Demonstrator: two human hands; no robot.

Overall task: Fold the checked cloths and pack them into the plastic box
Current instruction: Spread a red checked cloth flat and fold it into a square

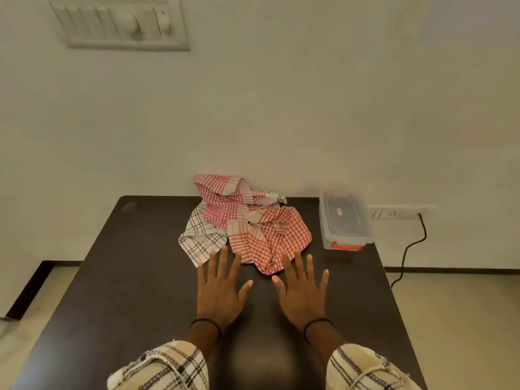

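A crumpled heap of checked cloths lies at the far middle of the dark table [135, 277]. One red-and-white cloth [270, 237] is nearest, another red-and-white cloth [222, 201] is bunched behind it, and a white cloth with dark checks [199, 237] lies at the left. A clear plastic box [344, 220] with a lid and an orange latch stands at the far right of the table. My left hand [221, 288] and my right hand [302, 288] are spread flat, palms down, just in front of the heap. Both hold nothing.
The table's far edge meets a pale wall. A wall socket [399, 212] with a black cable [408, 249] sits right of the box, and the cable runs down to the floor. A switch panel [121, 22] is high on the wall at the left.
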